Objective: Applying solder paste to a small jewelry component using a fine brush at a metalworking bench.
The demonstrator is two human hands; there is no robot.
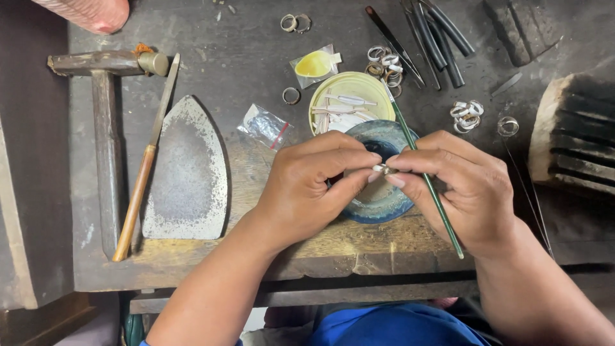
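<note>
My left hand and my right hand meet over a blue glazed dish on the wooden bench. Between their fingertips they pinch a small silver ring piece. My right hand also holds a thin green-handled brush, which runs diagonally from the yellow dish down past my palm. Behind the blue dish stands a pale yellow round dish with several thin white strips lying in it.
A flat iron-shaped steel plate, a wooden-handled file and a hammer lie at the left. Loose silver rings cluster near the top, beside dark-handled pliers. A small plastic bag and a charred block are close by.
</note>
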